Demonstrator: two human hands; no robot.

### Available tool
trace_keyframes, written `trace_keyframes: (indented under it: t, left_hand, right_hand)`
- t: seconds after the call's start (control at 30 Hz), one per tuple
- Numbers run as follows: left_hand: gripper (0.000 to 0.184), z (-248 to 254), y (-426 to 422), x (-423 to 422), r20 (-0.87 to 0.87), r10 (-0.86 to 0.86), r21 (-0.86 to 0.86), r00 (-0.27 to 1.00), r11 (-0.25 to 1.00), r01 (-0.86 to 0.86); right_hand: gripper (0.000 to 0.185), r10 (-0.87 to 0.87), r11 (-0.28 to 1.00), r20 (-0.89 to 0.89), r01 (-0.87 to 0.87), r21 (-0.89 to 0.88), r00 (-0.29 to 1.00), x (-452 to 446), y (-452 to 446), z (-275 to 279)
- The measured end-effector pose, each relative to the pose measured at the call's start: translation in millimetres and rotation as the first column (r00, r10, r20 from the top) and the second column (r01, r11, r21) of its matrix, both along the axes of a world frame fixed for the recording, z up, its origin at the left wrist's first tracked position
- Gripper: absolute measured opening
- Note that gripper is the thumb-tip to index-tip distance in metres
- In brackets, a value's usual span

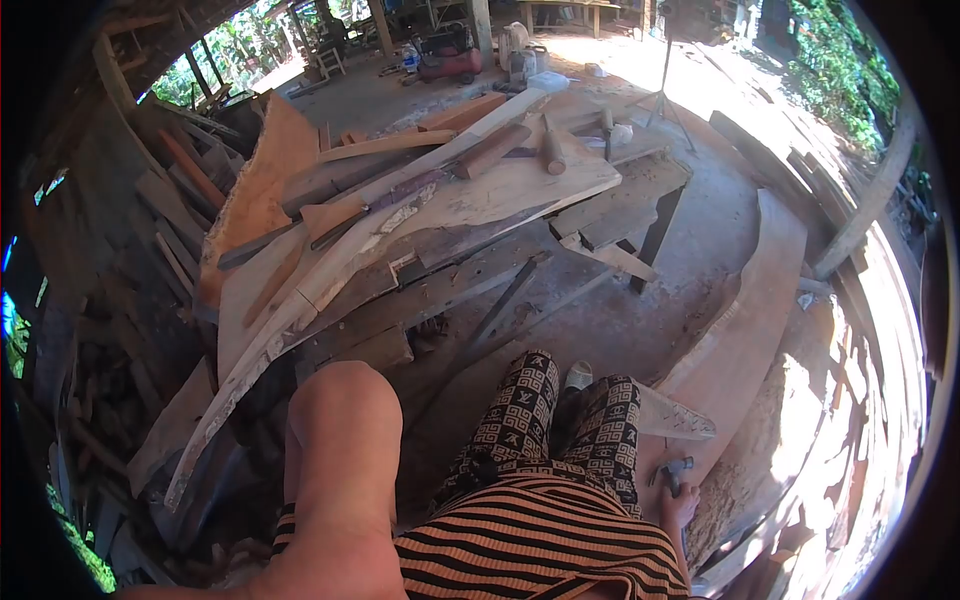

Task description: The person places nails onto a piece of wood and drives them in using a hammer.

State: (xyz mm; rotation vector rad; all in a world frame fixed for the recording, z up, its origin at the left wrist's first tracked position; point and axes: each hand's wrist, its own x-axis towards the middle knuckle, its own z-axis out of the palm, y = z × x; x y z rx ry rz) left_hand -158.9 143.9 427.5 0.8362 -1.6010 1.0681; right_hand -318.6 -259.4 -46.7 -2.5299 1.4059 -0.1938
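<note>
The left arm [345, 450] is bent sharply, elbow forward, its hand out of view, so the state of its fingers cannot be told. The right arm reaches down beside the hip, and the right hand [682, 506] has its fingers closed around a hammer [673, 468], whose head sits just beyond them. Under and beyond the fingers lies a long wooden slab [745, 340]; well to their left, a wooden mallet [552, 150] rests on stacked boards [480, 205].

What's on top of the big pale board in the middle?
A round wooden piece with a handle and a chunky wood block lie on the pale board. The patches right under them are covered, so I can't see those.
</note>
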Motion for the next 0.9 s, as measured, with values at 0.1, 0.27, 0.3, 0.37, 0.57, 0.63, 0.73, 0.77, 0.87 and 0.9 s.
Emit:
trace_keyframes:
  t: [0.1, 0.27, 0.3, 0.37, 0.57, 0.63, 0.73, 0.77, 0.87, 0.9]
  left_hand:
    - [0.068, 7.4, 11.7, -8.1, 0.021, 0.000, -0.002, 1.000, 1.000, 0.000]
    - [0.071, 14.0, 23.5, -12.0, 0.063, -0.025, 0.033, 0.998, 0.999, 0.023]
    - [0.071, 14.8, 23.0, -12.0, 0.064, -0.027, 0.032, 0.998, 0.999, 0.025]
    - [0.068, 15.1, 21.4, -11.7, 0.095, -0.047, 0.007, 0.994, 0.999, 0.046]
    - [0.042, 29.6, -50.7, 15.9, 0.492, -0.424, -0.130, 0.761, 0.828, 0.545]
    - [0.042, 22.4, -43.7, 8.4, 0.473, -0.401, -0.140, 0.785, 0.845, 0.516]
    - [0.041, 13.1, -30.9, -3.9, 0.406, -0.328, -0.164, 0.853, 0.892, 0.421]
    - [0.041, 10.0, -27.4, -7.2, 0.385, -0.300, -0.168, 0.873, 0.907, 0.385]
    - [0.040, 1.9, -14.7, -17.2, 0.318, -0.209, -0.175, 0.925, 0.946, 0.274]
    - [0.040, -0.6, -11.3, -19.1, 0.293, -0.180, -0.177, 0.939, 0.955, 0.238]
  right_hand:
    - [0.036, 0.004, 1.000, 0.013, -0.004, -0.005, 1.000, -0.8, -0.1, 0.1]
    - [0.038, 0.015, 1.000, 0.008, -0.015, -0.006, 1.000, -2.8, -3.2, -4.3]
    - [0.038, 0.020, 1.000, 0.005, -0.020, -0.009, 1.000, -2.5, -2.7, -3.7]
    - [0.038, 0.016, 1.000, 0.008, -0.016, -0.002, 1.000, -2.0, -1.2, -1.5]
    - [0.039, 0.015, 1.000, 0.015, -0.015, 0.013, 1.000, -2.1, -1.7, -3.0]
    - [0.039, 0.011, 1.000, 0.007, -0.011, 0.020, 1.000, -2.2, -2.0, -3.0]
    - [0.039, 0.015, 1.000, 0.034, -0.015, -0.013, 0.999, -2.0, 0.4, -2.0]
    - [0.039, 0.010, 1.000, 0.031, -0.010, -0.007, 0.999, -1.8, 0.8, -0.7]
    - [0.038, 0.010, 1.000, 0.023, -0.010, -0.003, 1.000, 0.0, 1.6, 1.2]
    - [0.038, 0.007, 1.000, 0.012, -0.007, -0.005, 1.000, 0.1, 1.6, 1.6]
